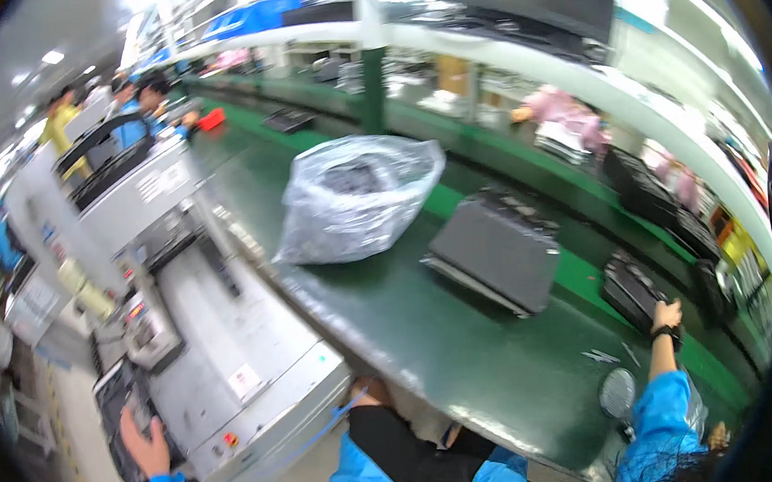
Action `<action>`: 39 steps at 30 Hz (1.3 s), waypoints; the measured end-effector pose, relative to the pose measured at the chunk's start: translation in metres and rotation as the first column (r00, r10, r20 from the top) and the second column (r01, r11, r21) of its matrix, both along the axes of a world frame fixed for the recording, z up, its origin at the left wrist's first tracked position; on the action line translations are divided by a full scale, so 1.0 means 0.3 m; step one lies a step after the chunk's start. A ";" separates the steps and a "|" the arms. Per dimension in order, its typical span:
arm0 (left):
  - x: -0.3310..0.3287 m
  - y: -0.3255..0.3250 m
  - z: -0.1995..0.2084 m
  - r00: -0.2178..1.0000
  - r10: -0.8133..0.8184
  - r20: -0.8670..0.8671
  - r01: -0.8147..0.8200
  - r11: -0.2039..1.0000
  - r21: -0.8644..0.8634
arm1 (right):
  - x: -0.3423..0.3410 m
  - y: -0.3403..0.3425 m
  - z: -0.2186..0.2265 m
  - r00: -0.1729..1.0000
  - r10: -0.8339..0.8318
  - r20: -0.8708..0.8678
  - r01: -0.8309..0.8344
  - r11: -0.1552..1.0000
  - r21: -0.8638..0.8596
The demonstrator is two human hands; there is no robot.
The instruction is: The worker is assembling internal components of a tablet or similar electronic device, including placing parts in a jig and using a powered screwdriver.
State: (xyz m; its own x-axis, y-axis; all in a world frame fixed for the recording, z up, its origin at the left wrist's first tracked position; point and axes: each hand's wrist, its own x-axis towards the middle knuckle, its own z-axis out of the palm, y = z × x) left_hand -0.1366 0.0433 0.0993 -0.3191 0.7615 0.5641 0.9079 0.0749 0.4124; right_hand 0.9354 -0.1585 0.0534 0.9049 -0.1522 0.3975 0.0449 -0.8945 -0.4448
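Note:
At the left edge of a grey machine [261, 375], my left hand [147, 444] grips a flat black casing [117, 421] with rounded corners. The thumb and a finger lie across its top; the other fingers are hard to make out. A blue band and a black strap circle this wrist. My right hand is out of sight. Ahead on the green bench [410, 329] stands a clear plastic bag [361, 202] with something dark inside. To its right lies a stack of flat dark grey panels [499, 255].
At the right, a co-worker's blue-sleeved arm reaches over the bench, their hand [667, 314] on a black part [631, 286]. A round grey object [618, 392] lies near that arm. Shelves and a dark screen [535, 2] run above the bench. More people [148, 96] work at the far left.

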 end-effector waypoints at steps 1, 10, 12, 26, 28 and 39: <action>-0.048 0.039 -0.038 1.000 0.009 -0.023 -0.010 0.997 -0.074 | 0.040 -0.023 0.004 0.963 0.219 0.155 -0.210 0.975 -0.070; 0.030 0.103 -0.102 0.986 -0.010 -0.167 -0.042 0.951 -0.306 | -1.253 0.480 0.480 -0.097 0.943 0.319 -0.921 -0.206 0.330; -0.023 0.097 -0.116 0.992 0.029 -0.122 -0.064 0.953 -0.296 | -1.536 0.540 0.541 -0.433 0.862 0.261 -0.872 -0.475 0.121; -0.023 0.233 0.031 0.921 0.010 -0.388 -0.164 0.916 -0.366 | -2.065 0.565 0.446 -0.783 0.586 0.207 -0.577 -0.809 0.109; -0.016 0.246 0.038 0.921 0.015 -0.389 -0.181 0.901 -0.394 | -2.046 0.562 0.437 -0.763 0.613 0.206 -0.599 -0.790 0.132; 0.041 0.275 0.057 0.874 -0.046 -0.484 -0.215 0.856 -0.469 | -2.016 0.562 0.407 -0.686 0.711 0.156 -0.661 -0.698 0.276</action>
State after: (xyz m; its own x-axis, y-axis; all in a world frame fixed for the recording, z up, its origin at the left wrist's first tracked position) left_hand -0.1243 0.1257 0.1163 -0.1965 0.9570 0.2136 0.9572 0.2344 -0.1696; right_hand 0.3305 0.0102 0.1755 -0.3985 0.7837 0.4765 0.4249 0.6182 -0.6613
